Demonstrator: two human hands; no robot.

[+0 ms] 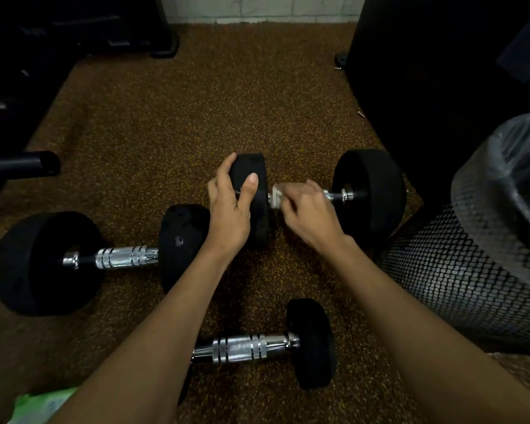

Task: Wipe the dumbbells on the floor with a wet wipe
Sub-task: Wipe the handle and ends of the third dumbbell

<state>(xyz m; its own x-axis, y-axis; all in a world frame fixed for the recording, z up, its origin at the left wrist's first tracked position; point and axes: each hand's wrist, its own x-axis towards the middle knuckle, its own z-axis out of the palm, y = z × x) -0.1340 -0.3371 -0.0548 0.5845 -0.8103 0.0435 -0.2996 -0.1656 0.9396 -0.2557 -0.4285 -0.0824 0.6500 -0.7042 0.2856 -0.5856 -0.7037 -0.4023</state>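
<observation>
Three black dumbbells with chrome handles lie on the speckled brown floor. My left hand (231,206) grips the left weight of the far dumbbell (369,194). My right hand (306,214) is closed around that dumbbell's handle, pressing a white wet wipe (276,198) against it; most of the handle is hidden under the hand. A second dumbbell (46,261) lies at the left. The third dumbbell (311,344) lies nearest me, its left end hidden behind my left forearm.
A black mesh bin (459,270) with a clear plastic liner stands at the right, close to the far dumbbell. A green wipe packet (40,405) lies at the bottom left. Dark gym equipment (22,163) lines the left side and a black block (441,71) the back right.
</observation>
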